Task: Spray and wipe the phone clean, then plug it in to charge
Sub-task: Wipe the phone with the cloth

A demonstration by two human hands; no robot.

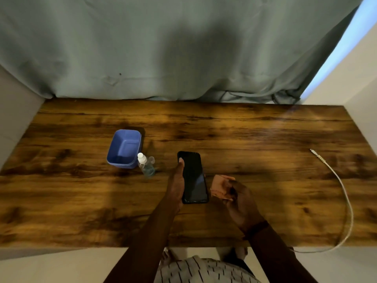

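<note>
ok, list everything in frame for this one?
phone: 1, black, table centre, screen dark
cloth: 1, orange, right of the phone
spray bottle: 1, clear with white top, bluish liquid, upright beside the tub
tub: 1, blue, left of centre
charging cable: 1, white, right side, plug end loose on the table
table: 1, dark wood grain
curtain: 1, grey-green, behind the table
left hand: grips the phone's left edge
right hand: holds the cloth
</note>
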